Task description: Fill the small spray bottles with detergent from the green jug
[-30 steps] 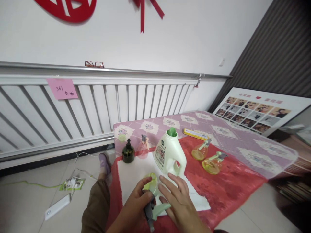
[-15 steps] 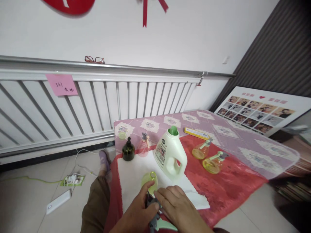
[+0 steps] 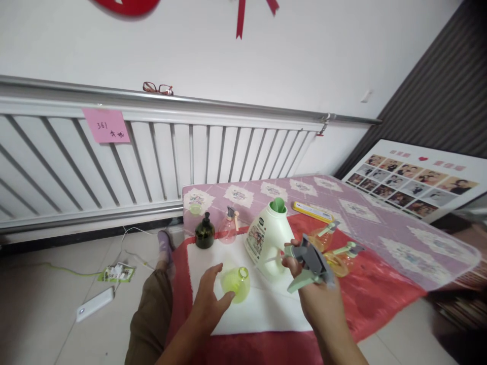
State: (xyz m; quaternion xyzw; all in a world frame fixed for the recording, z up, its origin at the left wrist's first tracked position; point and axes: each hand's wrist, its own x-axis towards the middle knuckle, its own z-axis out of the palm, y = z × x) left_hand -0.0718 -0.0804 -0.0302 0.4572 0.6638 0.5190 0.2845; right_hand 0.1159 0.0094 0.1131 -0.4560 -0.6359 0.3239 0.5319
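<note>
While my right hand [image 3: 317, 298] holds a grey spray head [image 3: 314, 257] with a pale green trigger [image 3: 302, 281], my left hand [image 3: 207, 300] is open beside a transparent yellow-green bottle [image 3: 231, 285]. The fingers and the thumb of this left hand are spread toward the bottle; whether the thumb touches its side, I cannot tell. The bottle is on a white cloth [image 3: 266, 317], and its neck is uncovered. My right hand is closed around the spray head, raised to the right of the bottle and partly in front of the light green detergent jug [image 3: 271, 234]. This jug stands upright, with a green cap [image 3: 278, 204] at its top. Behind the yellow-green bottle, a dark green pump bottle [image 3: 205, 235] stands just beside a pink spray bottle [image 3: 227, 232]. To the right of the jug, two yellow spray bottles [image 3: 341, 263] are on the red cloth [image 3: 384, 276], the nearer one partly hidden by my spray head. Under everything is the tabletop [image 3: 380, 208], which has a purple patterned cover.
</note>
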